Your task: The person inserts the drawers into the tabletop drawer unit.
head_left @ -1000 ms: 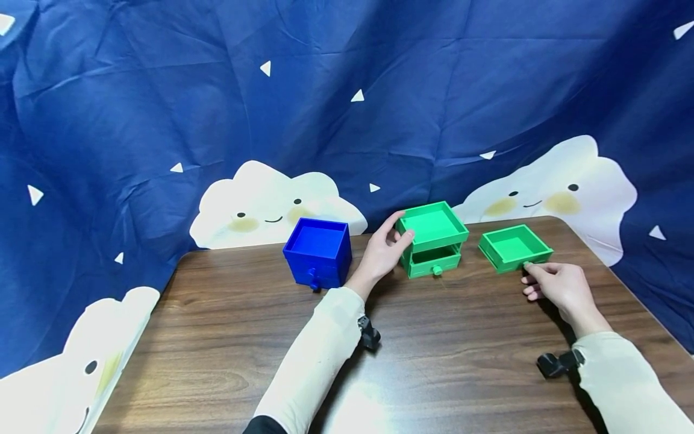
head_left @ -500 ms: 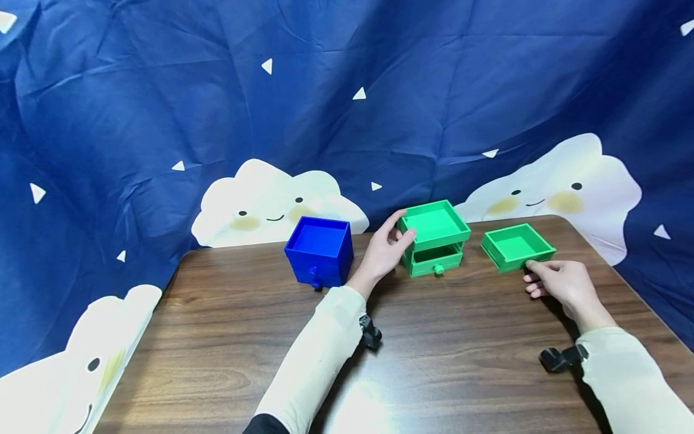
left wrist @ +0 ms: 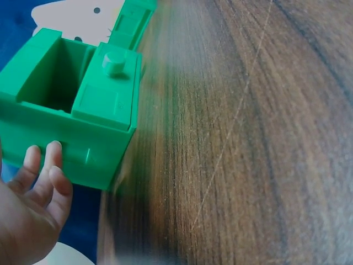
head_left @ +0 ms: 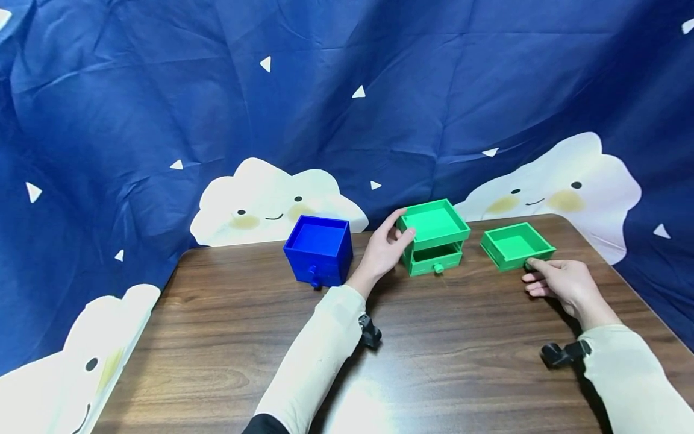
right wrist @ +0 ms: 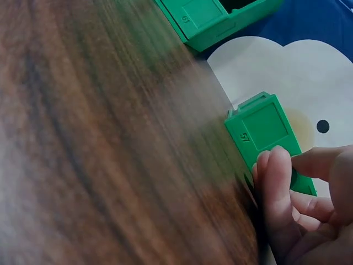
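Observation:
My left hand (head_left: 382, 253) holds the left side of a small green drawer cabinet (head_left: 436, 240), thumb near its front corner and index finger farther back. The cabinet has a tray top, an open gap in front and a knobbed lower drawer (head_left: 447, 259). In the left wrist view several fingertips touch the cabinet's side (left wrist: 71, 130). To the right, a separate green drawer (head_left: 515, 244) sits on the table. My right hand (head_left: 566, 286) pinches its front knob between thumb and fingers. The drawer's front panel (right wrist: 265, 127) shows the number 57; the fingers mostly hide the knob.
A blue drawer cabinet (head_left: 320, 250) with front knobs stands left of my left hand. The wooden table (head_left: 461, 349) ends just behind the cabinets. A blue curtain (head_left: 325, 108) with white clouds hangs beyond that edge.
The view shifts very slightly. Both hands, the green cabinet and the separate green drawer stay practically where they were.

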A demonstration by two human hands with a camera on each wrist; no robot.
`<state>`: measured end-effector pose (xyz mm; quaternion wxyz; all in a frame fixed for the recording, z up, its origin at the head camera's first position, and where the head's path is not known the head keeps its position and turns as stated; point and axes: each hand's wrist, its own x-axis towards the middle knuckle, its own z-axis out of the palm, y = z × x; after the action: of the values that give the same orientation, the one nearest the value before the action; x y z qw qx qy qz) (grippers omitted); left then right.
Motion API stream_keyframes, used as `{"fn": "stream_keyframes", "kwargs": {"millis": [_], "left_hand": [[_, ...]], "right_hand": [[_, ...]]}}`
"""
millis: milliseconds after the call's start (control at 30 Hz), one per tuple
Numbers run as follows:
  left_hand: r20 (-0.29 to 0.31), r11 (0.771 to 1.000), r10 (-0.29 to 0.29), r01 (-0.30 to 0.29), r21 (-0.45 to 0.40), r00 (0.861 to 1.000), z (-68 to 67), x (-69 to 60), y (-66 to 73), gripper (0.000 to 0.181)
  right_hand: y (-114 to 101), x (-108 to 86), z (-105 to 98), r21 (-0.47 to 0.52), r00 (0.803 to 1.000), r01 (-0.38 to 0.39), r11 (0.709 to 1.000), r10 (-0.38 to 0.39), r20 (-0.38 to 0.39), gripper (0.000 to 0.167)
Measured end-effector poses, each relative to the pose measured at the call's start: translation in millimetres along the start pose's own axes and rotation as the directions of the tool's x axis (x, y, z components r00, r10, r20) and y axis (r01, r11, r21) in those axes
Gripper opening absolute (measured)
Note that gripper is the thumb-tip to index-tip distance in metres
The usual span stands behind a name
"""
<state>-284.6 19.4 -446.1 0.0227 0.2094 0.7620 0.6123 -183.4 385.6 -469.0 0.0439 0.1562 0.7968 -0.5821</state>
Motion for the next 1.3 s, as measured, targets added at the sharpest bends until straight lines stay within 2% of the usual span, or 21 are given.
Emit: {"fn": "stream_keyframes", "kwargs": {"millis": [100,267,400,567,867,1000,1300], "left_hand": [[-0.001,1.0,0.001,-0.001,-0.005,1.0,-0.3,-0.5,0.3,0.054],[-0.001,1.0,0.001,-0.001,0.001,1.0,-0.5,-1.0,1.0,0.055],[0.001,1.0,-0.001,0.001,0.006,1.0,0.0,-1.0,1.0,0.055],[0.0,1.0,-0.004,0.004,0.006,1.0,0.3,-1.3,1.2,0.055],[-0.005,1.0,-0.008,0.007,-0.01,1.0,-0.1,-1.4,1.9,0.054],[-0.009,1.0,-0.005,0.004,-0.013,1.0,0.2,-0.9,1.3,0.054],[-0.007,1.0,-0.002,0.001,-0.028,1.0,0.5,-0.7,1.0,0.053]], "right_hand": [[-0.6,0.8,-1.0,0.042,1.0,-0.01,0.999,0.009,0.019,0.059],[-2.4,-1.0,-1.9,0.207,0.998,-0.044,0.977,0.032,0.059,0.027],[-3.4,-3.8,-2.3,0.32,0.994,-0.084,0.944,0.055,0.097,0.035],[-6.1,-5.7,-0.2,0.416,0.989,-0.129,0.9,0.088,0.116,0.035],[-11.9,-10.7,9.5,0.57,0.99,-0.134,0.811,0.129,0.049,0.038],[-12.6,-13.7,13.4,0.594,0.99,-0.124,0.795,0.135,0.025,0.038],[-14.7,-20.5,20.7,0.605,0.988,-0.137,0.784,0.155,0.022,0.036]]}}
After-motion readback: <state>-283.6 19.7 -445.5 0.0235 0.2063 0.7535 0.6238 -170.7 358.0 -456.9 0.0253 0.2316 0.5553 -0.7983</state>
